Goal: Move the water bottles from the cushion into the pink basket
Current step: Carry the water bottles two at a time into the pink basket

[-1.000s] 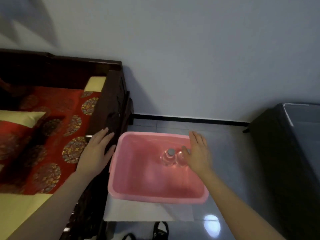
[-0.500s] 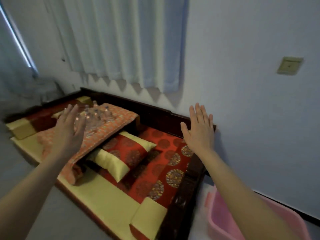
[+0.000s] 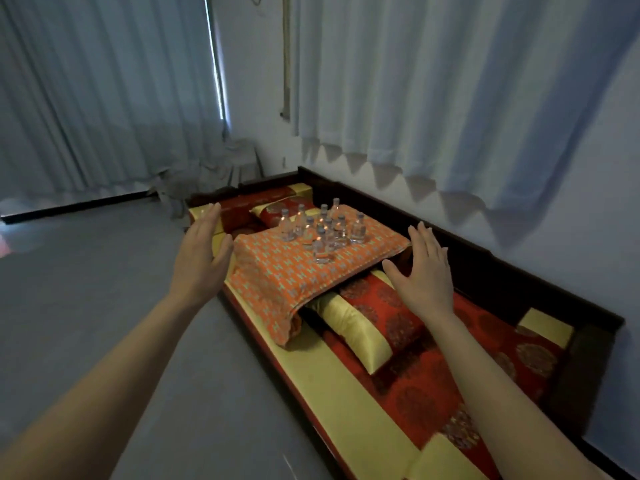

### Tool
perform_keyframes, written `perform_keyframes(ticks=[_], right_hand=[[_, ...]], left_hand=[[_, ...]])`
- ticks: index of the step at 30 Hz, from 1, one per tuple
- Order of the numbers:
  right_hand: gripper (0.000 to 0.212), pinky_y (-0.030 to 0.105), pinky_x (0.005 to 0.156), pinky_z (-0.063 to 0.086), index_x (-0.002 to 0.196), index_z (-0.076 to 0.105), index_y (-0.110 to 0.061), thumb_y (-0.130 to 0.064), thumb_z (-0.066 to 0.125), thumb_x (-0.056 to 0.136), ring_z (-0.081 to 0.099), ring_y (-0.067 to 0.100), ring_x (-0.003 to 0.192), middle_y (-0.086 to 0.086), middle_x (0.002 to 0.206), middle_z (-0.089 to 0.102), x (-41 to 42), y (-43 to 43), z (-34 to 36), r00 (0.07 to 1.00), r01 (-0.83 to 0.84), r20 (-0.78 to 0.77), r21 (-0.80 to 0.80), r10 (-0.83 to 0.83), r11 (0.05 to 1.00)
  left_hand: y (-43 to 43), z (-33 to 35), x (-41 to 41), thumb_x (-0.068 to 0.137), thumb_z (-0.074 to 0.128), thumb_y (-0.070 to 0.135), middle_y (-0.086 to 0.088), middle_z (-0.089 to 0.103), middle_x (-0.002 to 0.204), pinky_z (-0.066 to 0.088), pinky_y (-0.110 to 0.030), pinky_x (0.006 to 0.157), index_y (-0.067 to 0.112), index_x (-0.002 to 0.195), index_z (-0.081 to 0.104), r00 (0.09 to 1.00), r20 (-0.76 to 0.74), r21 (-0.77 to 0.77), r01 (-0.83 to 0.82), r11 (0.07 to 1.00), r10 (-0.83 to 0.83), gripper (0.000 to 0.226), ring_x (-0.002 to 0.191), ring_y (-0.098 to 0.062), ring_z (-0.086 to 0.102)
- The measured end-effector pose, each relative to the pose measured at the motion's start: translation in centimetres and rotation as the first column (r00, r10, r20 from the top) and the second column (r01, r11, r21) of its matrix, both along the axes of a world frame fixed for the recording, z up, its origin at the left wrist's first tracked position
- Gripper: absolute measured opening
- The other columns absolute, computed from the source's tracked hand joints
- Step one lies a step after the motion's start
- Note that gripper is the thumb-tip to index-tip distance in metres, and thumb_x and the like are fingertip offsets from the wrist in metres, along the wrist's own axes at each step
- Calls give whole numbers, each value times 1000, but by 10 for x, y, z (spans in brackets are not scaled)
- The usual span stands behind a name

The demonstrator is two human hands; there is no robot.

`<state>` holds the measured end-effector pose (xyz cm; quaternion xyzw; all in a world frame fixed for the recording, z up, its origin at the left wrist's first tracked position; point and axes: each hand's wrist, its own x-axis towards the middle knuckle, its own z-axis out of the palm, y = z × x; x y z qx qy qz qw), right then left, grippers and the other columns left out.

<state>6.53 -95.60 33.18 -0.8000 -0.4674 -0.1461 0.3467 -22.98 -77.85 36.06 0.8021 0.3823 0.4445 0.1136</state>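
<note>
We see pale curtains (image 3: 104,98) hanging above a grey floor (image 3: 86,289), a dark wooden bench frame (image 3: 502,271) along the wall, its red-and-gold mat (image 3: 433,393), and a gold-ended red pillow (image 3: 381,317) lying on it.

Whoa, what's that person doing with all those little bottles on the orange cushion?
A person is reaching both bare hands toward a bunch of small water bottles standing upright on an orange cushion. The left hand and the right hand are open, one on each side of the cushion. Neither hand holds anything or touches a bottle. The cushion lies on a long red and yellow seat below the curtains. The basket the bottles go into is not in view.
</note>
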Motion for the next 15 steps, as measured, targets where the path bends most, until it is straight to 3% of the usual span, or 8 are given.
perform_keyframes(ticks=[6,9,15], right_hand=[[77,31,114,1,149,28,-15,-40,65,86,12,16,148,2,159,22,-23,107,-26,998,-54,-44,14,55,998],[76,29,113,2,149,29,-15,-41,64,86,14,16,147,3,158,24,-18,148,-34,997,-55,-56,30,57,998],[79,45,117,23,150,26,-20,-43,64,85,18,19,146,2,158,23,-20,276,-42,976,-75,-206,-5,73,997]], left_hand=[[93,-34,-28,96,50,14,-12,40,149,30,-44,114,7,146,34,999,42,-78,-24,997,27,53,139,-25,36],[131,-40,-25,96,49,16,-11,41,149,31,-41,113,8,146,33,999,32,-78,-28,997,30,53,138,-25,37],[261,-46,-21,96,51,19,-7,38,151,25,-29,111,10,146,34,999,17,-110,-32,993,34,54,140,-20,33]])
